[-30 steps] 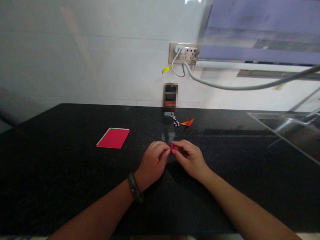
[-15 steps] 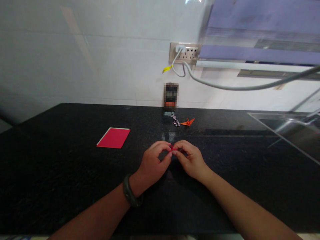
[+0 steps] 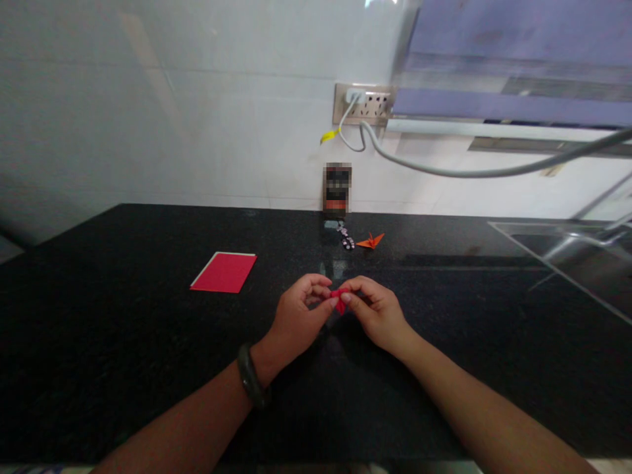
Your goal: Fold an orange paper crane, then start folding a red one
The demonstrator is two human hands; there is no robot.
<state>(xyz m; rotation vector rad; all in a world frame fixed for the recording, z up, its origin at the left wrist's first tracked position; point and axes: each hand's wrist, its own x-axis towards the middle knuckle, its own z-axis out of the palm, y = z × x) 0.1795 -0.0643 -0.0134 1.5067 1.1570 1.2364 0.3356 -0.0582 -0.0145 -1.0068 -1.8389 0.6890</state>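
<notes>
A small piece of folded red paper point(image 3: 340, 305) is held between my two hands, above the middle of the black counter. My left hand point(image 3: 302, 316) pinches its left side between thumb and fingers. On the other side, my right hand point(image 3: 378, 313) grips it with thumb and forefinger, and these fingers cover part of it. Beyond my hands an orange paper crane point(image 3: 372, 241) rests on the counter. To the left lies a stack of red square paper point(image 3: 224, 273) with a pale edge.
The black counter point(image 3: 123, 355) runs to a tiled wall. A blurred-out phone-like object point(image 3: 336, 189) leans there, with a beaded strap point(image 3: 347, 241) before it. A sink point(image 3: 582, 257) is at the right. A grey cable point(image 3: 469, 174) hangs from the wall socket point(image 3: 365, 104).
The red folded paper has turned and shows more of its surface, with a point hanging down. My left fingers have shifted and lifted slightly; my right hand stays nearly in place.
</notes>
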